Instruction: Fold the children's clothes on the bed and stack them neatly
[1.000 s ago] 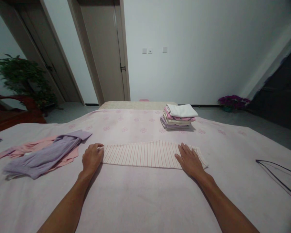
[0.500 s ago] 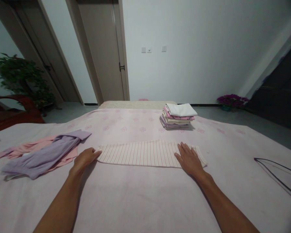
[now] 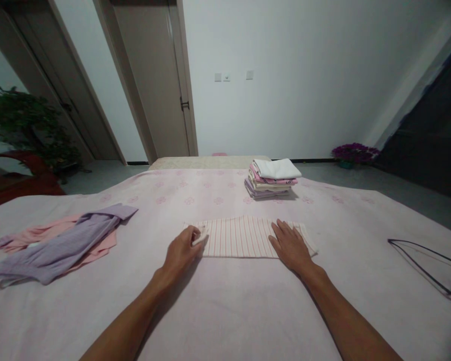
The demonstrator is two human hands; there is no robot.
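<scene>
A striped cream-and-pink garment (image 3: 238, 238), folded into a long strip, lies across the pink sheet in front of me. Pinched in my left hand (image 3: 186, 245) is the garment's left end, turned over toward the right. My right hand (image 3: 291, 245) rests flat on the garment near its right end, fingers spread. Which kind of garment it is cannot be told from its folded shape.
Behind the garment stands a stack of folded clothes (image 3: 272, 179) with a white one on top. To the left lie loose lilac trousers (image 3: 65, 243) over pink clothing (image 3: 105, 245). A black clothes hanger (image 3: 421, 260) is at the right on the pink sheet (image 3: 225, 311).
My left hand has carried the garment's left end to the right, so the strip is now shorter. My right hand stays in place on it. The view has shifted slightly.
</scene>
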